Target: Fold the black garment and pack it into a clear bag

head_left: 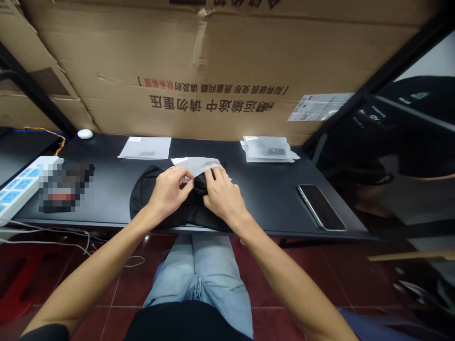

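Observation:
A frosted plastic bag (195, 165) with a small white label lies in front of me, its near edge lifted. My left hand (171, 190) pinches that edge between thumb and fingers. Black cloth (145, 189) is spread and bunched under both hands, reaching the front edge of the table. With its fingers bent at the bag's mouth, my right hand (222, 193) grips a bunched part of the cloth. The fingertips of the right hand are partly hidden by the bag and the cloth.
Flat frosted bags lie at the back left (145, 148) and, stacked, at the back right (266, 149). A phone (322, 207) rests on the right, a power strip (26, 184) on the left. A large cardboard sheet (220, 57) walls the back of the black table (270, 199).

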`<state>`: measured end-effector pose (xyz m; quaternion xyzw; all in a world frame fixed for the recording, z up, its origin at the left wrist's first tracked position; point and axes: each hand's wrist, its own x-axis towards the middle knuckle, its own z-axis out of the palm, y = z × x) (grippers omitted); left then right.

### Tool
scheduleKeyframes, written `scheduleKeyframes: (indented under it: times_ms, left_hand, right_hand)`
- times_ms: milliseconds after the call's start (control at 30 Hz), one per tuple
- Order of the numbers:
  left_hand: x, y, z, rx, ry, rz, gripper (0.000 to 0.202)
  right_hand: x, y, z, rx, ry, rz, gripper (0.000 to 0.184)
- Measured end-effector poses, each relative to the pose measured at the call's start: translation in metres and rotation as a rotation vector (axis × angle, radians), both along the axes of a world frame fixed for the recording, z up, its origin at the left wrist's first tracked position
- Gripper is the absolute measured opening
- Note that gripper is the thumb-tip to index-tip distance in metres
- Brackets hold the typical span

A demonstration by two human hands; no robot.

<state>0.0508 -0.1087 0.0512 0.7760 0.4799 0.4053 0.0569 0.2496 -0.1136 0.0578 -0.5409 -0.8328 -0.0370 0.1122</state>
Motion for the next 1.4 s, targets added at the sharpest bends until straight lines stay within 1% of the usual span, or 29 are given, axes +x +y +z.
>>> scheduleKeyframes:
  times_ms: [67, 167, 267, 400, 467, 533, 633, 733, 833, 900, 1000, 1067, 1100, 1167, 1233, 1300, 1333, 1400]
  left_hand:
    - [-0.003, 0.000, 0.001, -0.005, -0.023, 0.008, 0.009]
    - [-0.005, -0.002, 0.002, 0.001, -0.056, 0.015, 0.009]
    - [-0.002, -0.004, 0.004, -0.013, -0.054, 0.002, 0.009]
    - [0.003, -0.007, 0.006, -0.018, -0.041, -0.042, 0.008]
    - [0.002, -0.008, 0.006, -0.021, -0.037, -0.052, 0.007]
    - [0.001, -0.009, 0.006, -0.033, -0.039, -0.044, 0.007]
    - [-0.003, -0.010, 0.004, -0.060, -0.050, -0.025, 0.007]
    - [-0.005, -0.009, 0.002, -0.070, -0.058, -0.020, 0.006]
    - [-0.006, -0.009, 0.000, -0.085, -0.053, -0.028, 0.005]
    - [-0.008, -0.008, -0.001, -0.103, -0.040, -0.032, 0.005]
    - [-0.013, -0.008, -0.002, -0.136, -0.019, -0.023, 0.006]
    - [-0.018, -0.009, -0.002, -0.181, -0.003, -0.011, 0.013]
    - [-0.021, -0.010, -0.003, -0.210, 0.007, -0.001, 0.019]
    - [-0.027, -0.011, -0.003, -0.269, 0.017, 0.046, 0.033]
    - [-0.032, -0.013, -0.003, -0.345, 0.012, 0.116, 0.038]
    - [-0.037, -0.014, -0.003, -0.472, 0.018, 0.154, 0.040]
    - [-0.039, -0.015, -0.003, -0.551, 0.030, 0.147, 0.044]
    - [-0.042, -0.015, -0.004, -0.691, 0.047, 0.093, 0.051]
  right_hand:
    - [0.005, 0.000, 0.001, -0.012, -0.010, 0.056, 0.069]
    - [0.013, -0.001, 0.003, -0.024, -0.057, 0.093, 0.060]
    - [0.013, 0.000, 0.004, -0.039, -0.108, 0.051, 0.060]
    - [0.009, 0.000, 0.003, -0.107, -0.161, -0.036, 0.057]
    - [0.008, -0.001, 0.002, -0.120, -0.159, -0.047, 0.054]
    - [0.009, -0.002, -0.001, -0.108, -0.137, 0.003, 0.053]
    - [0.013, -0.003, -0.004, -0.094, -0.110, 0.094, 0.058]
    - [0.016, -0.003, -0.006, -0.090, -0.121, 0.102, 0.061]
    - [0.017, -0.003, -0.009, -0.069, -0.156, 0.093, 0.057]
    - [0.020, -0.004, -0.010, -0.033, -0.160, 0.117, 0.052]
    - [0.031, -0.009, -0.011, 0.061, -0.093, 0.250, 0.043]
    - [0.039, -0.013, -0.009, 0.128, -0.025, 0.359, 0.035]
    - [0.043, -0.014, -0.007, 0.158, 0.007, 0.400, 0.033]
    - [0.046, -0.015, -0.002, 0.212, 0.083, 0.430, 0.034]
    - [0.044, -0.009, 0.003, 0.238, 0.197, 0.413, 0.033]
    - [0.036, 0.002, 0.004, 0.200, 0.310, 0.396, 0.039]
    - [0.031, 0.009, 0.003, 0.152, 0.342, 0.397, 0.045]
    - [0.023, 0.023, -0.004, 0.029, 0.341, 0.413, 0.054]
